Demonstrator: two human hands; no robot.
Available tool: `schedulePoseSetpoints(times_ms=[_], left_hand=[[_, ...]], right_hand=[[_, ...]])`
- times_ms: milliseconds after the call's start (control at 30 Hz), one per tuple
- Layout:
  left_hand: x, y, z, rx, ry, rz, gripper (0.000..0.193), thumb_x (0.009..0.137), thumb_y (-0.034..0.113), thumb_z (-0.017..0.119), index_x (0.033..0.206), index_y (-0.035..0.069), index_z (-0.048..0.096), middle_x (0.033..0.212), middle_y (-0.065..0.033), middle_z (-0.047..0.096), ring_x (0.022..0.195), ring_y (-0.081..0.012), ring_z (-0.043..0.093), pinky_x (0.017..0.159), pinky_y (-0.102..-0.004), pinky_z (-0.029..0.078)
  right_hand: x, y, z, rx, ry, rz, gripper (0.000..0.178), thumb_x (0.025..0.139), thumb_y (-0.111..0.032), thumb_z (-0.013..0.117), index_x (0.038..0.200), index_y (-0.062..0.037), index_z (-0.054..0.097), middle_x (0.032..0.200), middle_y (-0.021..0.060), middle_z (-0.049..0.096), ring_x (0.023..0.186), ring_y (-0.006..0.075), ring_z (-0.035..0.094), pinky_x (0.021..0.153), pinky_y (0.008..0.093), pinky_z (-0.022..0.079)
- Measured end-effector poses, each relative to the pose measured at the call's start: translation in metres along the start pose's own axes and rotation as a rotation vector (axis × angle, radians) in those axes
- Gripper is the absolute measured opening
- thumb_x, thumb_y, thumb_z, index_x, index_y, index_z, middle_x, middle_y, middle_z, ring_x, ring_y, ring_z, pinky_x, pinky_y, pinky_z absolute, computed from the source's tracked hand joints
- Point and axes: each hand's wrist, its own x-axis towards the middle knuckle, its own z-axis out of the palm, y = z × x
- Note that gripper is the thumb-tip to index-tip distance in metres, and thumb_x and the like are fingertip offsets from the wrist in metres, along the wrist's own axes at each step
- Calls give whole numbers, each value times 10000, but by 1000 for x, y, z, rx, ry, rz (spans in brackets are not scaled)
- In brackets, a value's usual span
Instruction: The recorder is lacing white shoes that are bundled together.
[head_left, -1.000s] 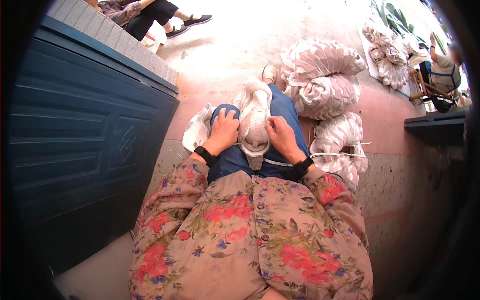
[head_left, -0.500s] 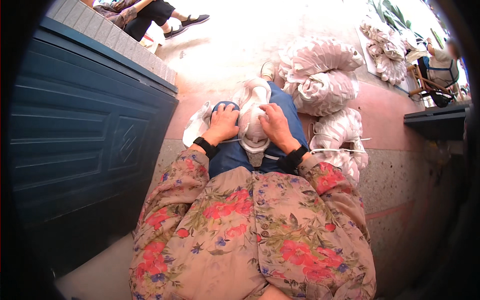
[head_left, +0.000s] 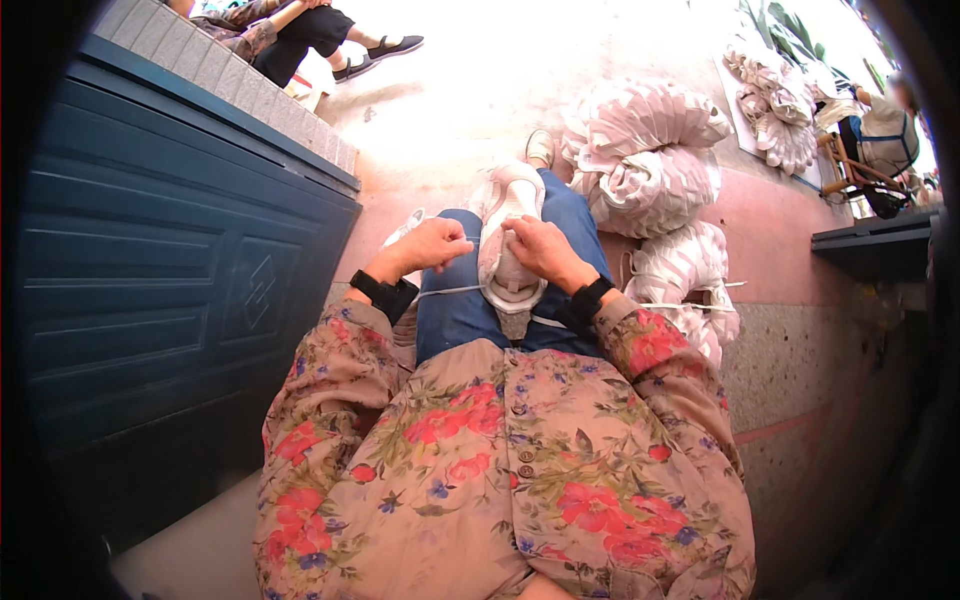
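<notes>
1. Your left hand (head_left: 432, 245) sits on your left knee with its fingers curled and pinched at the left edge of the white shoe upper (head_left: 508, 240).
2. Your right hand (head_left: 540, 250) grips the upper's right side, fingers closed on it.
3. The upper lies along your lap on the blue jeans (head_left: 470, 310), toe pointing away.
4. A white cord (head_left: 445, 292) runs beneath it across your thighs.
5. Bundles of pale uppers (head_left: 650, 170) are stacked near your right.
</notes>
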Motion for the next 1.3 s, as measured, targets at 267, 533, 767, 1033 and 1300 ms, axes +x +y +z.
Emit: schedulePoseSetpoints(times_ms=[267,533,767,1033,1300], left_hand=[[41,-21,-6,61,173,257,242,749,227,592,757,-14,588,583,-81,538,588,-159,533,543,-297,413],[81,-8,28,50,563,268,235,784,243,541,770,10,556,702,-206,573,687,-346,562,624,-399,434],[90,-20,12,101,688,188,229,790,247,536,787,18,537,719,-213,579,726,-385,553,647,-434,431],[25,-9,21,65,322,480,161,799,154,552,768,-3,565,595,-95,508,545,-119,475,518,-264,397],[-45,-39,88,311,169,523,156,799,137,525,865,0,563,729,-177,570,707,-313,569,633,-353,452]], right_hand=[[9,14,-25,75,-98,74,173,784,-198,513,832,-44,575,816,152,553,788,330,546,695,397,431],[43,31,-27,-47,220,283,155,795,-190,503,823,-50,561,796,162,581,782,337,553,677,410,431],[57,33,-22,191,95,407,192,757,-225,570,794,-36,566,736,164,590,728,303,574,648,374,436],[1,20,-34,116,-143,-10,138,725,-177,585,731,-42,561,705,131,553,660,305,556,577,369,432],[-71,-7,-10,-324,-390,-344,63,673,-146,548,713,-109,516,682,36,533,674,198,558,633,323,368]])
